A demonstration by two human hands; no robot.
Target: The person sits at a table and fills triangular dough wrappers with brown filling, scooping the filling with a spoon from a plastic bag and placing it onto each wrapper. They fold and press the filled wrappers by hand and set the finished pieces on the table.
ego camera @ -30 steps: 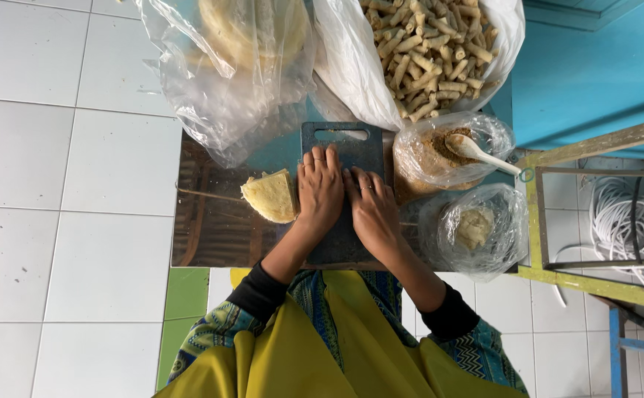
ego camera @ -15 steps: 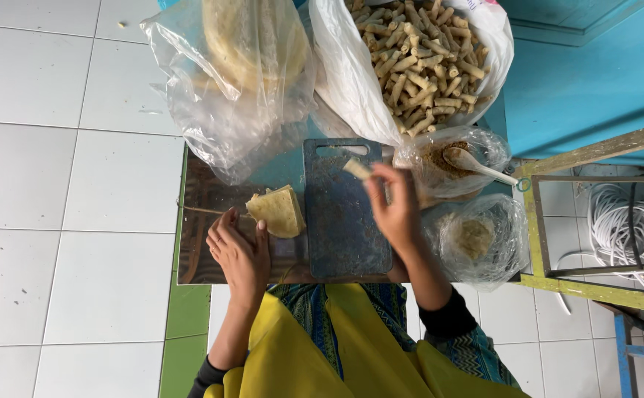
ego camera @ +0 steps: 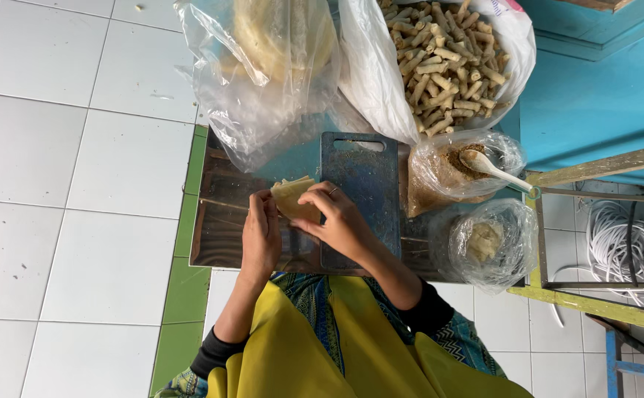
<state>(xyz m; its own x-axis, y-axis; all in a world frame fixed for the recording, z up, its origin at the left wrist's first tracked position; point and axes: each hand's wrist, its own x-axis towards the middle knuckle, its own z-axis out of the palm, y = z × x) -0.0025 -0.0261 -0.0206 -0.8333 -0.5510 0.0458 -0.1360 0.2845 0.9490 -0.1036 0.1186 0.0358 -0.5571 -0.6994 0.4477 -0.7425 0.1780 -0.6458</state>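
Observation:
Both my hands meet over a small stack of pale thin wrapper sheets (ego camera: 292, 196) lying on a dark low wooden table (ego camera: 218, 228), just left of a dark blue cutting board (ego camera: 366, 184). My left hand (ego camera: 260, 232) rests on the stack's left edge. My right hand (ego camera: 333, 217) pinches the top sheet from the right, fingers curled on it.
Behind the board stand a clear bag of round wrappers (ego camera: 277, 51) and a white bag with several rolled sticks (ego camera: 447, 59). To the right are a bag of brown filling with a white spoon (ego camera: 484, 166) and a bag of pale paste (ego camera: 488, 243). A yellow-green frame (ego camera: 602, 166) stands at the right.
My right hand came back from the far right of the board to the wrapper stack. My left hand moved up from the table edge onto the stack.

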